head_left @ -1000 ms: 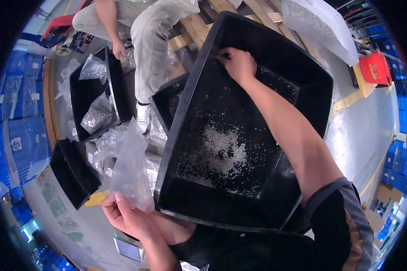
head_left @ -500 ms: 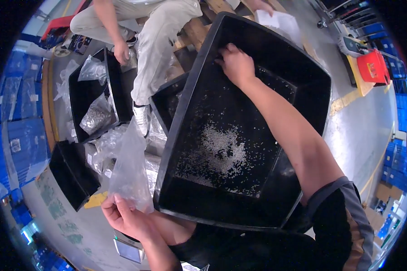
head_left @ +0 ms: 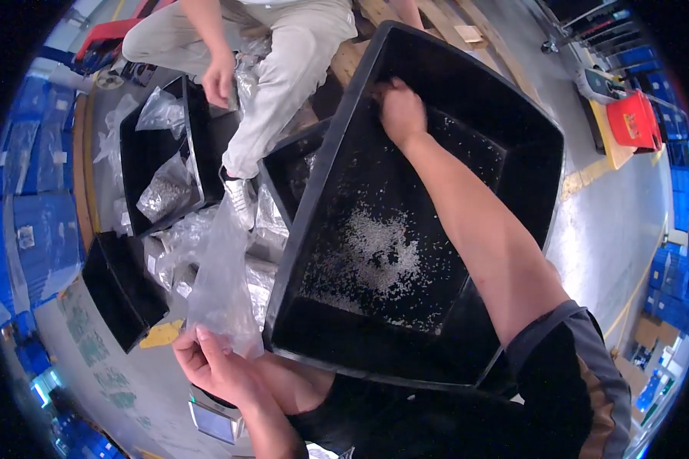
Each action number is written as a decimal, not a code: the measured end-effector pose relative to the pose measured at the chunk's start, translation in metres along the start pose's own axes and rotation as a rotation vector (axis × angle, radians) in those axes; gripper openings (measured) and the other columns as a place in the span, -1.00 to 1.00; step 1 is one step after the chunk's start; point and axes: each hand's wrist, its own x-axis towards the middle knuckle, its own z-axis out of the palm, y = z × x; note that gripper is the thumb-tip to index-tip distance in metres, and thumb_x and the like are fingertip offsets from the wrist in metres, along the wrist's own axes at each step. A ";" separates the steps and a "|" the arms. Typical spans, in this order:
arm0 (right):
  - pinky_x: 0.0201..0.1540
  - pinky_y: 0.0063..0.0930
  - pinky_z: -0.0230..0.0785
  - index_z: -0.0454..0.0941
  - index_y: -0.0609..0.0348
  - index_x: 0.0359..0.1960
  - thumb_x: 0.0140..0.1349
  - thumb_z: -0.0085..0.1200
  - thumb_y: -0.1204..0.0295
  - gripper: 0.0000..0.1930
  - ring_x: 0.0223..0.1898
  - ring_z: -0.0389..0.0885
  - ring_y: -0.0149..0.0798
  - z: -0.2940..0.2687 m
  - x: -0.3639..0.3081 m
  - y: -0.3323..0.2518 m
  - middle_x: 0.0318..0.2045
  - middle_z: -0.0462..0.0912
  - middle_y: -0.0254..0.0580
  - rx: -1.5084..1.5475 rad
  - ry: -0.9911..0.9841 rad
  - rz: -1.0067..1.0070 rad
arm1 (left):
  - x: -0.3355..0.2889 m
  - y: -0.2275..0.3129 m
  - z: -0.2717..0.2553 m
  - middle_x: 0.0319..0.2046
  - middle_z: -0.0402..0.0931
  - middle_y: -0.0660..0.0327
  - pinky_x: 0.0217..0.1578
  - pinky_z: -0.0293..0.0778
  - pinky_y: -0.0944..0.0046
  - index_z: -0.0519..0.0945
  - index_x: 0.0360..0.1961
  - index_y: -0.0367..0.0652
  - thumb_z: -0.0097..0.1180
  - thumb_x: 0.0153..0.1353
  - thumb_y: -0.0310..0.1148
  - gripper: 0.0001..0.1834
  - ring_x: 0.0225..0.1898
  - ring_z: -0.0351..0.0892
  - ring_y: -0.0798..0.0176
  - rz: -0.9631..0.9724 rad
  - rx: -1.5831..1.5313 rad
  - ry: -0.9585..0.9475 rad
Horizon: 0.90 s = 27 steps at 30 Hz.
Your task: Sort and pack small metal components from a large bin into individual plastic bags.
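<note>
A big black plastic bin lies tilted before me. Small pale granules are strewn over its floor, thickest in the middle. My right hand reaches inside to the far left corner, its fingers curled in against the wall. They are blurred and partly hidden, so whatever they hold cannot be made out. To the left of the bin, my left hand pinches the lower edge of a clear plastic bag, which stands up limp and looks nearly flat.
Across from me sits a person in light trousers, one hand hanging down. At left stand black bins with filled clear bags. More shiny bags lie between. A wooden pallet is behind; a red container stands right.
My right hand has shifted slightly within the same corner. The other person's lowered hand and leg moved right, and the white item in their other hand has left view. My left hand stays on the bag.
</note>
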 end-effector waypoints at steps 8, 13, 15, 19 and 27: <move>-0.08 -0.13 0.53 0.59 0.12 -0.21 0.07 0.00 0.67 -0.74 -0.13 0.63 0.11 0.002 0.000 0.006 -0.09 0.57 0.06 -0.053 -0.047 -0.044 | 0.000 0.002 0.002 -0.54 0.33 0.34 -0.49 0.12 0.51 0.42 -0.34 -0.22 0.07 0.29 -0.48 -0.91 -0.56 0.20 0.53 -0.030 -0.014 0.001; -0.30 -0.31 0.44 0.58 0.23 -0.19 0.20 0.10 0.54 -0.85 -0.35 0.61 -0.10 -0.013 -0.007 0.013 -0.46 0.59 -0.09 0.483 0.096 0.137 | -0.002 0.004 0.000 -0.52 0.35 0.33 -0.47 0.15 0.50 0.42 -0.34 -0.22 0.07 0.29 -0.47 -0.90 -0.53 0.22 0.52 -0.058 0.025 0.035; -0.31 -0.40 0.40 0.55 0.24 -0.19 0.26 0.08 0.50 -0.87 -0.39 0.52 -0.24 -0.028 -0.012 0.013 -0.45 0.55 -0.17 0.960 -0.009 0.340 | -0.002 0.003 -0.002 -0.51 0.35 0.33 -0.46 0.16 0.50 0.42 -0.34 -0.22 0.08 0.29 -0.46 -0.90 -0.51 0.24 0.52 -0.052 0.008 0.017; -0.36 -0.61 0.29 0.45 0.26 -0.17 0.34 0.03 0.48 -0.88 -0.38 0.32 -0.46 -0.073 -0.018 0.001 -0.33 0.42 -0.32 1.941 -0.159 0.549 | 0.000 0.004 -0.003 -0.48 0.36 0.34 -0.42 0.19 0.50 0.44 -0.35 -0.22 0.10 0.30 -0.42 -0.88 -0.46 0.26 0.52 -0.082 0.037 0.017; -0.46 -0.66 0.18 0.36 0.24 -0.35 0.28 -0.11 0.50 -0.92 -0.40 0.24 -0.38 -0.173 -0.057 -0.057 -0.37 0.26 -0.26 2.644 -0.454 0.370 | -0.002 0.003 -0.003 -0.47 0.38 0.35 -0.41 0.22 0.50 0.46 -0.34 -0.21 0.13 0.29 -0.42 -0.88 -0.44 0.27 0.53 -0.060 0.056 0.024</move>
